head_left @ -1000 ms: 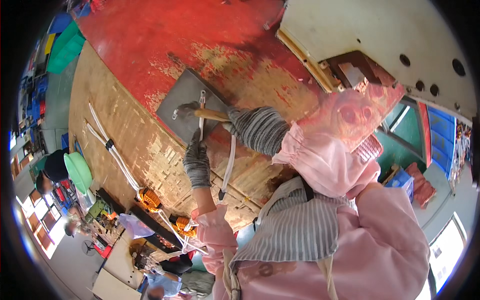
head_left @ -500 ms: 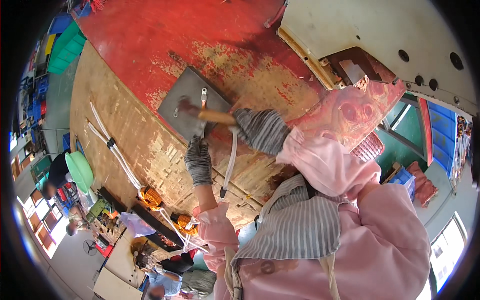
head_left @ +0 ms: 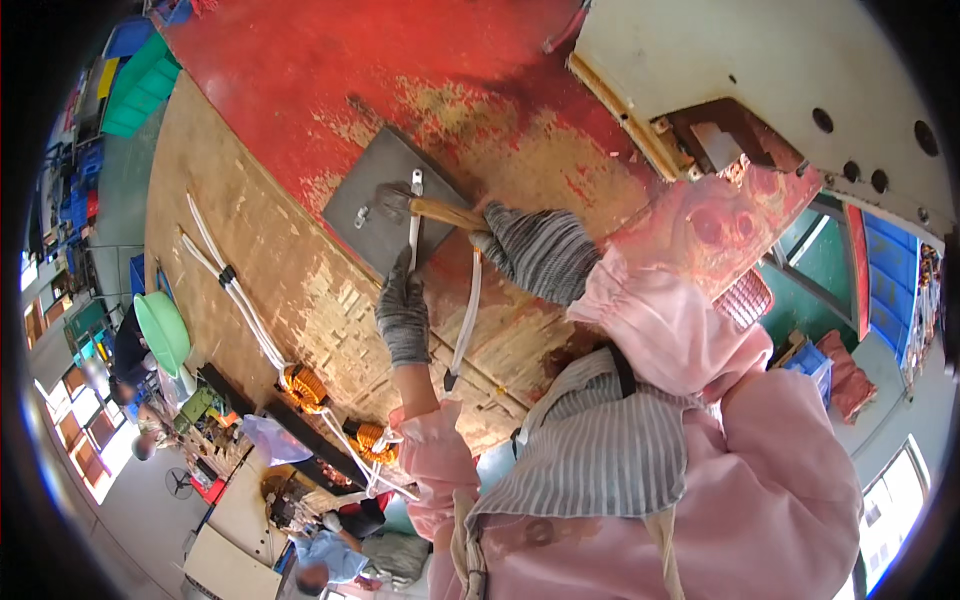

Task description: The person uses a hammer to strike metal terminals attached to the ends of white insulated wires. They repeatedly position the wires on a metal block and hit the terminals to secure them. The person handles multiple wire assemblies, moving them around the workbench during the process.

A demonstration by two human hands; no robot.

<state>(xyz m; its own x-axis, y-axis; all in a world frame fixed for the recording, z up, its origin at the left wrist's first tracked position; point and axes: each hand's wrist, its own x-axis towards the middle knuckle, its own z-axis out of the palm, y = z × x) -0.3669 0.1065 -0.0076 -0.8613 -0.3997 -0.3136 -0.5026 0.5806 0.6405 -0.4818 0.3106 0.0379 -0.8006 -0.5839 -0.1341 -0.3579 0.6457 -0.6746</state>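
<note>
My gloved right hand (head_left: 540,250) grips the wooden handle of a hammer (head_left: 447,212). The hammer's blurred head is over a dark grey metal plate (head_left: 350,190); whether it touches anything I cannot tell. My left hand (head_left: 403,318), in a grey knitted glove, is closed on a white cable (head_left: 413,242) at the plate's near edge. A silver terminal lug (head_left: 417,178) at that cable's end lies over the plate, beyond the hammer handle. Left of the hammer head, a small silver piece (head_left: 361,217) lies on the plate. Another white cable (head_left: 467,325) runs down below my right hand.
To the left, paired white cables (head_left: 245,310) lead to an orange wire-wound coil (head_left: 303,388); a second coil (head_left: 372,440) is near my left sleeve. A large pale machine panel (head_left: 760,70) stands at far right. The worn wooden bench (head_left: 215,160) has a red surface (head_left: 290,60).
The hammer has shifted slightly away from me over the plate, its handle now crossing nearer the lug. My left hand keeps its place by the plate's near edge. The whole view has shifted slightly.
</note>
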